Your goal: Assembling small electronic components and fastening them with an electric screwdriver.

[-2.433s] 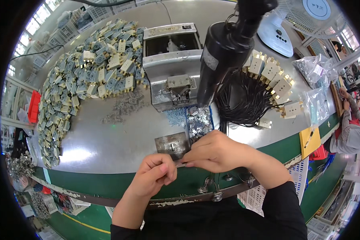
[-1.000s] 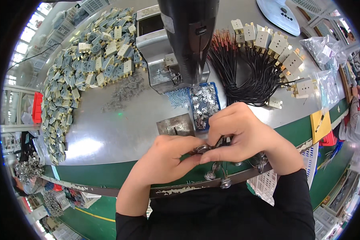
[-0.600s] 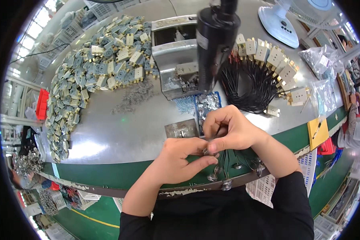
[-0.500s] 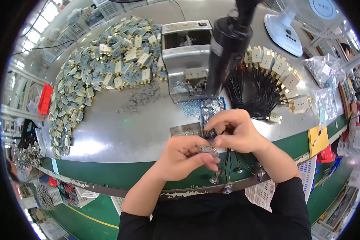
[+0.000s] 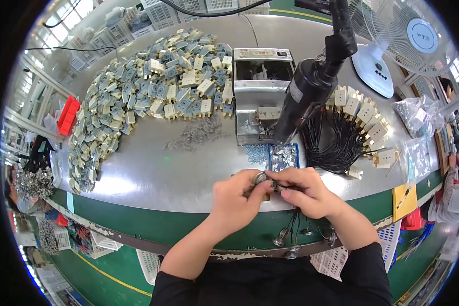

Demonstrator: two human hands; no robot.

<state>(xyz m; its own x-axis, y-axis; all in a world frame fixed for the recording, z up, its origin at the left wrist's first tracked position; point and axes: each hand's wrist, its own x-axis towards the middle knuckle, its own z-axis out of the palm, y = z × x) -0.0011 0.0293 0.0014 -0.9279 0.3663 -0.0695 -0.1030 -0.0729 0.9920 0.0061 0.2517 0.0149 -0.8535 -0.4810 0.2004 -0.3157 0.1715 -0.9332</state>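
My left hand (image 5: 235, 200) pinches a small round metal part with a shiny rim (image 5: 260, 177) between thumb and fingers. Close against it, my right hand (image 5: 311, 194) has its thumb and fingertips closed on a thin black wire (image 5: 279, 185). The exact spot where wire and metal part meet is hidden by the fingers. Below the right hand, several black wires with round metal ends (image 5: 281, 237) hang over the bench's front edge. Just beyond my hands lies a blue tray (image 5: 296, 148) of small metal pieces, beside loose bluish screws (image 5: 258, 154).
A large pile of grey-and-cream blocks (image 5: 163, 84) covers the back left, with springs (image 5: 195, 134) near it. Behind the tray stands a metal machine (image 5: 262, 91); a black cylindrical tool (image 5: 307, 94) hangs beside it. Rightward are bundled black wires (image 5: 336, 148) and a fan (image 5: 375, 71).
My right hand has come down and closed in on the left, now pinching a wire. The left hand has tilted the round part upward. The view has shifted, showing the bench lower.
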